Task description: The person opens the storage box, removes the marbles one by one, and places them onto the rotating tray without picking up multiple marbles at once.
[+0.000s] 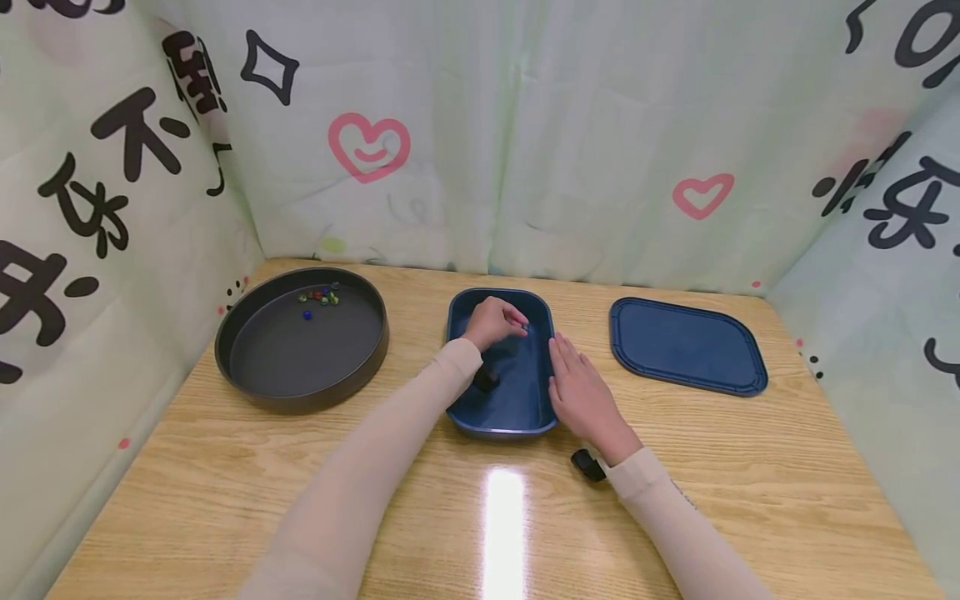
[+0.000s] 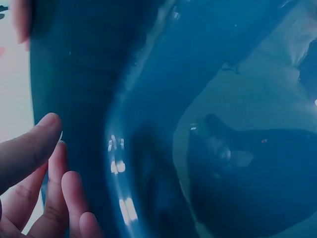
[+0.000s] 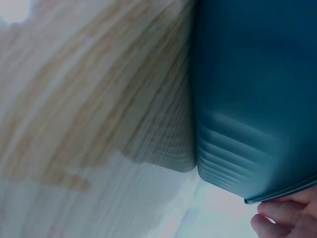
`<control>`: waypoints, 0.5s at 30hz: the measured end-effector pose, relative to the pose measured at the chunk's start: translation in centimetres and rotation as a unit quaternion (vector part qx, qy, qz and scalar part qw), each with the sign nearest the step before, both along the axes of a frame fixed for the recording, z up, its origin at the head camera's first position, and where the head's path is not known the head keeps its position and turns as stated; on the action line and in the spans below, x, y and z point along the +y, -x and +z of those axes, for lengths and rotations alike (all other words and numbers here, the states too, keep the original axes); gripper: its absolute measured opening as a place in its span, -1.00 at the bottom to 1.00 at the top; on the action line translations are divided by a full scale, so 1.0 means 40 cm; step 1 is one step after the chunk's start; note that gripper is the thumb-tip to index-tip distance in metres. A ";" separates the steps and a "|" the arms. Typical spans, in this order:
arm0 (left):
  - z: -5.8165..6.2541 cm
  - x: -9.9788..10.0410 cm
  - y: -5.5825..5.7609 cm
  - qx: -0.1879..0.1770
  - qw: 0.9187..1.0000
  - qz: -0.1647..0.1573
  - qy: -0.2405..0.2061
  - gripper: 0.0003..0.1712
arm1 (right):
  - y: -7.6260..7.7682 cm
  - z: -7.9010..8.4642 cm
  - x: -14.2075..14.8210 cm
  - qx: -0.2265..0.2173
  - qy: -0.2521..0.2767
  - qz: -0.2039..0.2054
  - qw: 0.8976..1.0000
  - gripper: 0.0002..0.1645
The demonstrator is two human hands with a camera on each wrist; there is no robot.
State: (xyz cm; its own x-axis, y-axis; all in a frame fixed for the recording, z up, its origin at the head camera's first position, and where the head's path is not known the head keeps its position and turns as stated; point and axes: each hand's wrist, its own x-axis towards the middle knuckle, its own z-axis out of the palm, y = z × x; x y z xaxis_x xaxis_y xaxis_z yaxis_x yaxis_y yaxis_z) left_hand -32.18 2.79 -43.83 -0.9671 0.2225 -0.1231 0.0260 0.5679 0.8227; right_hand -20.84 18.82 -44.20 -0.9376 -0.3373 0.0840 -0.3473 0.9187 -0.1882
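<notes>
A deep dark-blue rectangular container (image 1: 505, 423) stands in the middle of the wooden table. My left hand (image 1: 495, 322) is over its far half, thumb and forefinger together with a tiny bluish thing (image 1: 525, 328) between the tips; its kind is too small to tell. In the left wrist view, the left hand (image 2: 49, 183) has the container's glossy wall (image 2: 79, 89) behind it. Fingers nearly straight, my right hand (image 1: 587, 397) rests against the container's right side. The right wrist view shows its fingers (image 3: 282, 213) by the rim.
At left stands a round dark-grey pan (image 1: 292, 402) with several small coloured marbles (image 1: 321, 297) near its far side. A flat blue lid (image 1: 687, 346) lies to the right. Printed curtains (image 1: 480, 167) stand behind and on both sides of the wooden table (image 1: 420, 517).
</notes>
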 end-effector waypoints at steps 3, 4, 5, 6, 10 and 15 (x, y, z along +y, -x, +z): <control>-0.009 0.004 0.000 -0.010 1.000 0.007 -0.005 -0.84 | 0.000 -0.001 0.000 0.000 0.002 -0.001 1.000 -0.32; -0.011 0.004 -0.001 -0.014 1.000 0.009 -0.007 -0.84 | 0.000 -0.002 -0.001 0.000 0.002 -0.001 1.000 -0.32; -0.014 0.004 -0.001 -0.015 1.000 0.012 -0.004 -0.84 | 0.001 -0.003 -0.001 0.000 0.002 -0.002 1.000 -0.32; -0.018 0.004 0.000 -0.017 1.000 0.015 0.000 -0.84 | 0.001 -0.004 -0.001 0.000 0.002 -0.002 1.000 -0.32; -0.029 0.009 0.003 -0.016 0.999 0.021 0.033 -0.86 | 0.002 -0.006 0.000 0.001 0.004 -0.003 1.000 -0.32; -0.032 0.017 0.000 -0.022 0.997 0.024 0.066 -0.89 | 0.003 -0.008 0.002 -0.001 0.002 -0.002 1.000 -0.32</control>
State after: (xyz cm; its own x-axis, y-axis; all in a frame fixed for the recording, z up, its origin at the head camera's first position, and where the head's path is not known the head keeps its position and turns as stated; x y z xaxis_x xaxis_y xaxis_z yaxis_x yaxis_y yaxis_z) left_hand -32.19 3.47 -45.13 -0.9692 0.1544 -0.1918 -0.0395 0.6715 0.7400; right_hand -20.96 18.89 -44.51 -0.9393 -0.3327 0.0834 -0.3428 0.9196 -0.1917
